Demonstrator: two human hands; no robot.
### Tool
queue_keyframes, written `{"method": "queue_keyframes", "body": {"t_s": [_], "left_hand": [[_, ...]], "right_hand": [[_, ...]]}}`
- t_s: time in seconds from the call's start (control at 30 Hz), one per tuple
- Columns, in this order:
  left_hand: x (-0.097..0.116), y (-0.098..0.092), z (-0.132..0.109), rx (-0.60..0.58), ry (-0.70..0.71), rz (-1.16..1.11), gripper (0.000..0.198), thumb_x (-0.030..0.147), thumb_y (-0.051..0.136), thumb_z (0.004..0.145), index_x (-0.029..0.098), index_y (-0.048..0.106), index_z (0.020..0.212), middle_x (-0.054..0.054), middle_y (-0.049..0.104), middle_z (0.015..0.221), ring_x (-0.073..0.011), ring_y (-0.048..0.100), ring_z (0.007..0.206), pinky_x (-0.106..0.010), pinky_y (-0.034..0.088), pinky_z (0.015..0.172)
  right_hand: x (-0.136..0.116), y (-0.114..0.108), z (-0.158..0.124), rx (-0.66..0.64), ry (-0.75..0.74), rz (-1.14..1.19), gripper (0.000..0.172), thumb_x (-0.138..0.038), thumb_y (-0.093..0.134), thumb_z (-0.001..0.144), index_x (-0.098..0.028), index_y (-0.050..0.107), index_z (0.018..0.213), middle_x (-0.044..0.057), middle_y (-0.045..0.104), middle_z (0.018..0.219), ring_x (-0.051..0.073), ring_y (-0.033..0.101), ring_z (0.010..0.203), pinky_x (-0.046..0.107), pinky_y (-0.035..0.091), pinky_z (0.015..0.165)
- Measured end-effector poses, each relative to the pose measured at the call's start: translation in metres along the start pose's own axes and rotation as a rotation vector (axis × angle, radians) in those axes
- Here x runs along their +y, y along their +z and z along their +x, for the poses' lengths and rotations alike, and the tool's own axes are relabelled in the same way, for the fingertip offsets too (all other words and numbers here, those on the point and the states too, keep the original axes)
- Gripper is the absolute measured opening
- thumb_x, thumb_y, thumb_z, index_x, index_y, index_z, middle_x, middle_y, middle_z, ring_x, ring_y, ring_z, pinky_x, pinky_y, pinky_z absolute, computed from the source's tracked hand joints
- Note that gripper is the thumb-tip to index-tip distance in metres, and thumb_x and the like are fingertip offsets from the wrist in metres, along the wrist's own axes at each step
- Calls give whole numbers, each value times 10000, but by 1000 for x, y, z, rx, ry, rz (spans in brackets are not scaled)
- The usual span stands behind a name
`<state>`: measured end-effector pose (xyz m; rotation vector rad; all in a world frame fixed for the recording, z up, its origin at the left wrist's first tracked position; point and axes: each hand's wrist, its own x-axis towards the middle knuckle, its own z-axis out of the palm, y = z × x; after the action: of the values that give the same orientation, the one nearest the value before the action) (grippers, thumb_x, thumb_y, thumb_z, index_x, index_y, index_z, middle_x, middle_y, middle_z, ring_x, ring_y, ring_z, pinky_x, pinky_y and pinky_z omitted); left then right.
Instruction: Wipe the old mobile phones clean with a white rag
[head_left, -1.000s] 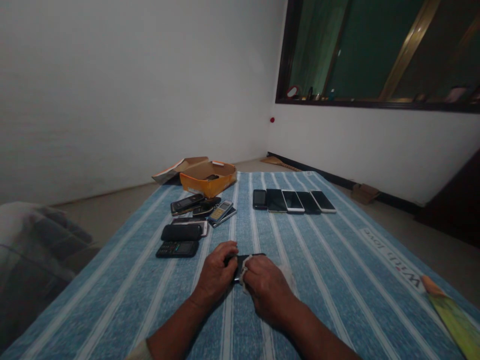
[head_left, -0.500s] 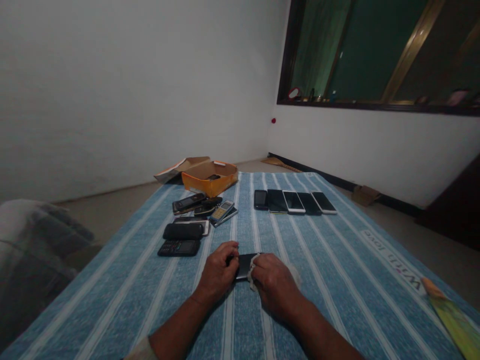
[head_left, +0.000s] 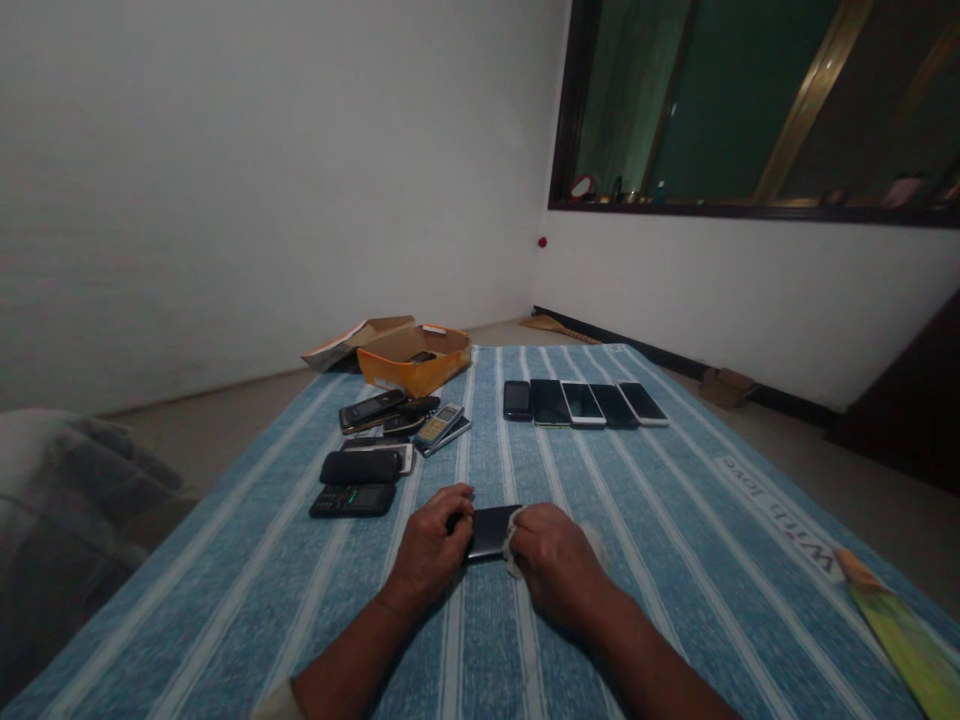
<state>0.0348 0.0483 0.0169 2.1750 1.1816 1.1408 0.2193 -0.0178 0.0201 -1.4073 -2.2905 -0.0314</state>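
At left, a keypad phone (head_left: 375, 500) lies on the striped cover (head_left: 637, 620), a black case (head_left: 360, 467) just beyond it. Farther back, several jumbled phones (head_left: 375, 407) lie near an open orange box (head_left: 412, 378). At center, the left hand (head_left: 431, 545) has thumb and fingers gripping the left end of a dark phone (head_left: 489, 533), which lies between the two hands. The right hand (head_left: 562, 560), fingers closed on a crumpled pale cloth (head_left: 514, 566), holds it against the phone's right end. Beyond and to the right, five phones (head_left: 582, 403) form a side-by-side row, well apart from both hands.
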Motion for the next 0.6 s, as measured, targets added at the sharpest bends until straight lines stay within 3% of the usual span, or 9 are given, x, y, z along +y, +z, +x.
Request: {"method": "queue_keyframes", "body": {"t_s": [0.2,0.6], "left_hand": [[1,-1,0,2,7,3,181,235,482,775,212,638,686,-91,740,1008,-245,704,965,-356,551,886],[-1,1,-2,11,47,-9,179,181,495,742,209,664,689,-63,747,929,-223,701,905,-348,542,847]], "right_hand": [[-19,19,10,81,-114,37,140,-32,562,826,-153,632,833,70,608,872,212,503,877,318,389,797],[1,12,-1,81,-70,35,169,-29,560,822,-180,591,753,34,580,805,193,506,822,305,366,752]]}}
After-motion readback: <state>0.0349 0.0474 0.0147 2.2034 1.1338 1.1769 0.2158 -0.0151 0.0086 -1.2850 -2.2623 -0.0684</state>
